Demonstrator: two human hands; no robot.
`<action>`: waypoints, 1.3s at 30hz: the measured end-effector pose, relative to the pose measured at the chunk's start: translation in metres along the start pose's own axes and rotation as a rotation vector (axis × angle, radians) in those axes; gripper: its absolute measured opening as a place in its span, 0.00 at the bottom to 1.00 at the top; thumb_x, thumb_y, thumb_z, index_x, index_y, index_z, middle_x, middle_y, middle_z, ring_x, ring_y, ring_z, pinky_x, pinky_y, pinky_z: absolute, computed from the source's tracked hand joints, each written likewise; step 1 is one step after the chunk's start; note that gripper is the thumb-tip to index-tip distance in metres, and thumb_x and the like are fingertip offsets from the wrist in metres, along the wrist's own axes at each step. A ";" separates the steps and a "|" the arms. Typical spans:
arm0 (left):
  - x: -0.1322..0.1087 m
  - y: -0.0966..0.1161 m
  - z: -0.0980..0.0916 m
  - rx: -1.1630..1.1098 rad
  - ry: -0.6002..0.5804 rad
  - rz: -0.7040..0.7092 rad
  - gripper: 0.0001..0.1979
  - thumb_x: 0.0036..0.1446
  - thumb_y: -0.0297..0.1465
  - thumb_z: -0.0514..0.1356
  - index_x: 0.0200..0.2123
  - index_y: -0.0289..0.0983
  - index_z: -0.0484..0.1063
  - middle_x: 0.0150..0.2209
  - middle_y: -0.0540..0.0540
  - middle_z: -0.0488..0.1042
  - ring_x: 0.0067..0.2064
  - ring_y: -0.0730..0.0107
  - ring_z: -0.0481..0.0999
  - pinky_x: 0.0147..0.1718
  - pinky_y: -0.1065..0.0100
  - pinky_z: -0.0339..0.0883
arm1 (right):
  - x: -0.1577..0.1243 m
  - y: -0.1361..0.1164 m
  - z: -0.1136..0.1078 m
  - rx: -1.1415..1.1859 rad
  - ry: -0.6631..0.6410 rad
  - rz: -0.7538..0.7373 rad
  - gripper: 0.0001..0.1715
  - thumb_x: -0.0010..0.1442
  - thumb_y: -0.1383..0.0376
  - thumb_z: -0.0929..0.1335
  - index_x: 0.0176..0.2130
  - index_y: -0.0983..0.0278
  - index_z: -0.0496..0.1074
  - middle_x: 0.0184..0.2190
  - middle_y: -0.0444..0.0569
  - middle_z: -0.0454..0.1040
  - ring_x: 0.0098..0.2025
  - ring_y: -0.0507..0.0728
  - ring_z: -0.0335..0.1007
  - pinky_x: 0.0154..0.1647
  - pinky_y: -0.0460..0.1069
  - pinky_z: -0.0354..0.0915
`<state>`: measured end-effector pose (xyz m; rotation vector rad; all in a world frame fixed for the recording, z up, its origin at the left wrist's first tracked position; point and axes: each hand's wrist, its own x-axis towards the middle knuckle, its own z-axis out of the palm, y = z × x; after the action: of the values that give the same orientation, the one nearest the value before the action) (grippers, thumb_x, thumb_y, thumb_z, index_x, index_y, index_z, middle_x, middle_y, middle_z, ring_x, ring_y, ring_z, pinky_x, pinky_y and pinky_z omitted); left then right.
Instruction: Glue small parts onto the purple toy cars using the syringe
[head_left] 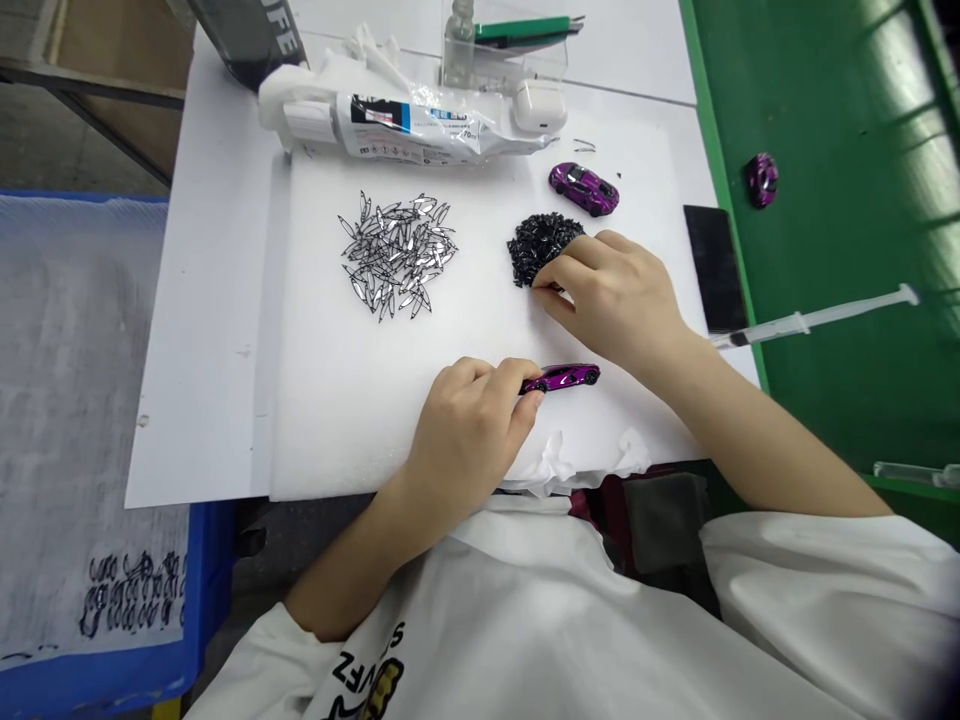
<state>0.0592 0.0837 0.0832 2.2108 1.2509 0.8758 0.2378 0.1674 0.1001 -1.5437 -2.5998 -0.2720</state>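
Observation:
My left hand (pixel 469 425) is closed on the tail of a small purple toy car (pixel 564 378) that rests on a white foam sheet (pixel 337 400). My right hand (pixel 611 290) reaches to a heap of small black parts (pixel 538 243), its fingertips pinched together at the heap's edge; what they hold is too small to see. A pile of thin silvery, leaf-shaped pieces (pixel 396 253) lies to the left of the black heap. A second purple car (pixel 583 188) sits just beyond the black heap.
At the sheet's far edge lie a white tube in a plastic bag (pixel 405 125), a white earbud case (pixel 538 105) and a clear box (pixel 502 50). A black pad (pixel 714 265), a syringe (pixel 817 318) and a third purple car (pixel 762 180) are on the right. A blue crate (pixel 90 450) stands left.

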 end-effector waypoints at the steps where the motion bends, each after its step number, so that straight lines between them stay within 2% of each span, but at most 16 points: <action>1: 0.000 0.000 0.000 -0.001 0.000 -0.001 0.07 0.60 0.29 0.54 0.40 0.36 0.69 0.31 0.47 0.75 0.37 0.66 0.71 0.38 0.65 0.68 | 0.001 -0.001 0.001 -0.010 -0.001 0.010 0.15 0.61 0.66 0.60 0.28 0.65 0.71 0.27 0.52 0.70 0.29 0.55 0.58 0.30 0.52 0.55; 4: 0.000 0.001 0.000 0.001 -0.002 -0.006 0.07 0.60 0.28 0.54 0.40 0.36 0.69 0.31 0.47 0.75 0.37 0.66 0.71 0.38 0.65 0.68 | 0.001 -0.001 0.000 -0.014 0.044 0.024 0.13 0.59 0.68 0.61 0.27 0.65 0.71 0.26 0.51 0.70 0.29 0.55 0.60 0.30 0.51 0.57; 8: 0.000 0.001 -0.001 -0.004 -0.012 -0.018 0.08 0.61 0.28 0.53 0.41 0.36 0.69 0.31 0.47 0.75 0.37 0.66 0.71 0.38 0.65 0.68 | -0.016 -0.005 -0.018 0.089 0.218 0.005 0.09 0.58 0.69 0.63 0.29 0.64 0.71 0.25 0.50 0.72 0.29 0.54 0.63 0.30 0.49 0.62; 11: 0.001 0.001 -0.002 -0.008 -0.016 -0.014 0.08 0.61 0.29 0.53 0.41 0.35 0.69 0.31 0.47 0.74 0.37 0.67 0.71 0.38 0.65 0.67 | -0.040 -0.015 -0.031 0.148 0.359 -0.094 0.04 0.55 0.71 0.67 0.30 0.63 0.69 0.24 0.47 0.71 0.28 0.52 0.64 0.29 0.48 0.63; 13: 0.001 0.001 -0.002 -0.009 -0.019 -0.011 0.08 0.61 0.29 0.54 0.41 0.35 0.70 0.31 0.47 0.74 0.37 0.67 0.70 0.37 0.65 0.67 | -0.054 -0.021 -0.035 0.120 0.418 -0.189 0.06 0.51 0.71 0.70 0.31 0.62 0.69 0.23 0.45 0.71 0.26 0.52 0.64 0.27 0.48 0.62; 16: 0.001 0.002 -0.002 -0.006 -0.022 -0.020 0.08 0.61 0.29 0.53 0.42 0.35 0.70 0.31 0.47 0.74 0.37 0.67 0.70 0.38 0.66 0.67 | -0.068 -0.026 -0.032 0.076 0.413 -0.270 0.08 0.49 0.69 0.72 0.32 0.62 0.70 0.22 0.44 0.72 0.25 0.51 0.64 0.25 0.48 0.62; 23: 0.001 0.002 -0.002 -0.004 -0.037 -0.035 0.08 0.61 0.30 0.53 0.42 0.36 0.69 0.32 0.47 0.74 0.38 0.67 0.70 0.39 0.65 0.67 | -0.071 -0.026 -0.028 0.079 0.335 -0.269 0.05 0.52 0.67 0.70 0.34 0.58 0.73 0.24 0.43 0.74 0.28 0.52 0.65 0.26 0.49 0.61; 32: 0.002 0.002 -0.002 -0.010 -0.031 -0.032 0.09 0.61 0.29 0.53 0.42 0.35 0.70 0.32 0.47 0.74 0.37 0.67 0.70 0.39 0.65 0.68 | -0.072 -0.027 -0.024 0.093 0.400 -0.292 0.11 0.52 0.69 0.70 0.37 0.56 0.71 0.24 0.41 0.73 0.26 0.50 0.64 0.26 0.48 0.61; 39: 0.000 0.001 -0.002 -0.005 -0.028 -0.027 0.08 0.61 0.30 0.53 0.42 0.35 0.69 0.32 0.47 0.74 0.37 0.67 0.70 0.38 0.65 0.68 | -0.070 -0.028 -0.024 0.064 0.384 -0.324 0.14 0.48 0.71 0.72 0.36 0.60 0.70 0.26 0.45 0.73 0.29 0.52 0.63 0.26 0.48 0.61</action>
<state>0.0585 0.0836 0.0851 2.1895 1.2619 0.8336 0.2469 0.0894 0.1083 -0.9311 -2.5012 -0.4553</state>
